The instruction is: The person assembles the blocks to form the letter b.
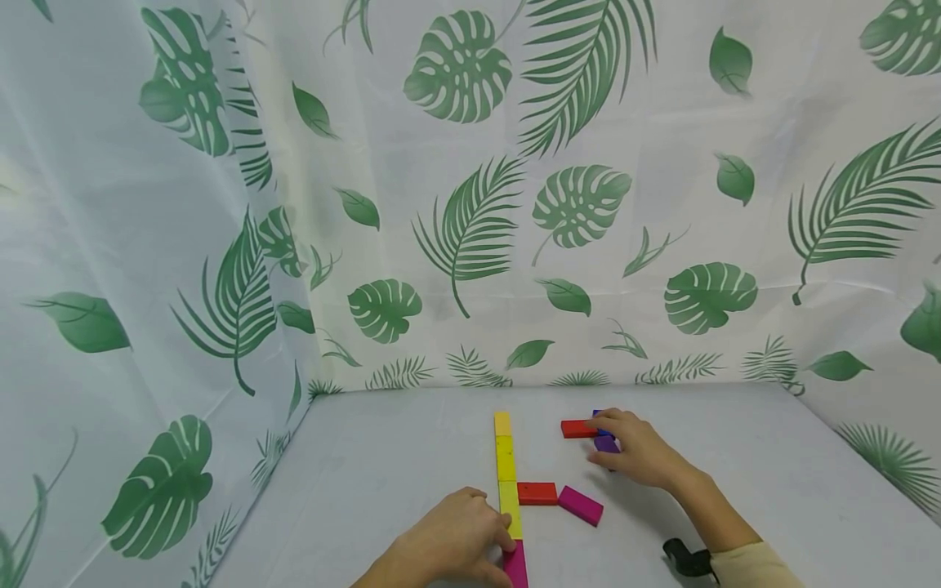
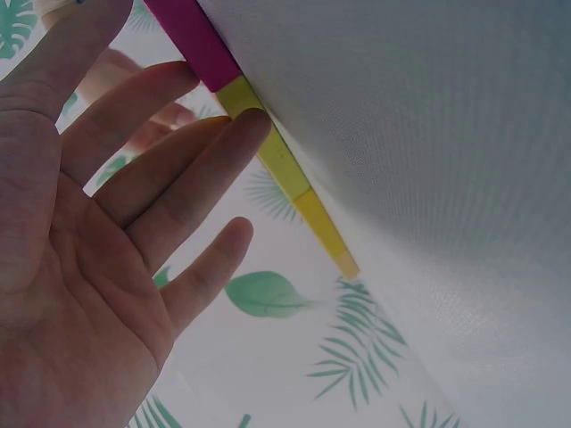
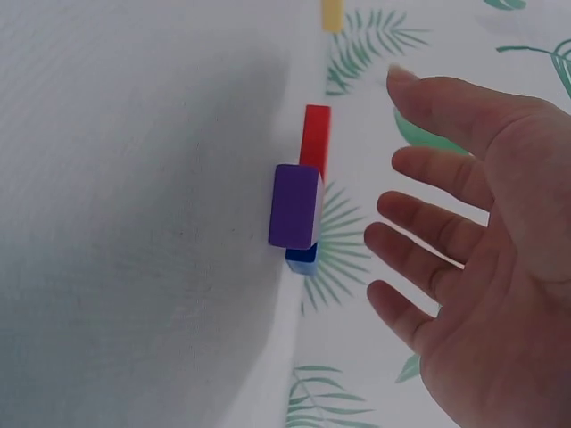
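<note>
Touching at left, the bare left hand [image 1: 454, 537] lays its loosely extended fingers against a straight row of yellow rectangular blocks [image 1: 506, 459] and a magenta rectangular block [image 1: 517, 565], gripping nothing. Right of this row lie a red rectangular block [image 1: 537, 493], a slanted magenta block [image 1: 581, 505], then another red block [image 1: 577, 429], a blue block [image 3: 302, 259] and a purple block [image 3: 294, 206]; near these last three, the bare right hand [image 1: 641, 454] spreads its fingers, holding nothing.

Left hand [image 1: 452, 539]: fingers extended. Right hand [image 1: 641, 453]: fingers loosely spread.

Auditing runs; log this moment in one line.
left hand: at magenta rectangular block; right hand: near purple rectangular block; yellow rectangular blocks: aligned
</note>
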The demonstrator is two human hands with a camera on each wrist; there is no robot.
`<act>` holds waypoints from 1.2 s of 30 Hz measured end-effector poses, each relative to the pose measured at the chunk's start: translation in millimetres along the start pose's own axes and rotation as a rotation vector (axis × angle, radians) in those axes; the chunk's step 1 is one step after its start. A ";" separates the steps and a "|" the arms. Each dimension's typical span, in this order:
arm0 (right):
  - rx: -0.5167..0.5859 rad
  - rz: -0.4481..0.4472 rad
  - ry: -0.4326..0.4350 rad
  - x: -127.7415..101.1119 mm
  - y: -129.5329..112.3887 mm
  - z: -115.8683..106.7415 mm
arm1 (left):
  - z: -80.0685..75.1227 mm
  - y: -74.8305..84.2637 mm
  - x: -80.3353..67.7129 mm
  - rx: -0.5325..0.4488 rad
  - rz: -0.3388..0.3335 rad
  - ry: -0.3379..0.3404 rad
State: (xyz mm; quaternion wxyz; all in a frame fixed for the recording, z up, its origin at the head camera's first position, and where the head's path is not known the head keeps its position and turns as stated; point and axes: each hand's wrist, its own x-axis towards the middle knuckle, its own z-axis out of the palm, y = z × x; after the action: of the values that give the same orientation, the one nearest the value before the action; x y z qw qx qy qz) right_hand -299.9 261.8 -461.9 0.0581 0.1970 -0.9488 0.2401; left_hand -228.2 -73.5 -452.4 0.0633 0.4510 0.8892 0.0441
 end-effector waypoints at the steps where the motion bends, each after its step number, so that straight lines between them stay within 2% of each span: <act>1: 0.003 0.005 -0.004 -0.2 0.8 0.3 | -0.2 0.0 0.0 0.001 -0.001 0.000; 15: 0.048 0.072 -0.115 0.9 10.9 1.5 | -1.9 -0.9 3.2 -0.036 -0.052 -0.035; 36: 0.043 0.084 -0.152 0.5 16.6 5.7 | -0.8 -1.8 2.2 -0.042 -0.064 -0.041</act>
State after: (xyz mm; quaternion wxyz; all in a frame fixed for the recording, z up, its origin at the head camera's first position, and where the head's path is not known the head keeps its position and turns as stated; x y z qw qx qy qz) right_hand -307.1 272.3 -474.0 -0.0286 0.1761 -0.9525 0.2469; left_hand -231.0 -72.8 -452.0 0.0924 0.4216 0.9006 0.0515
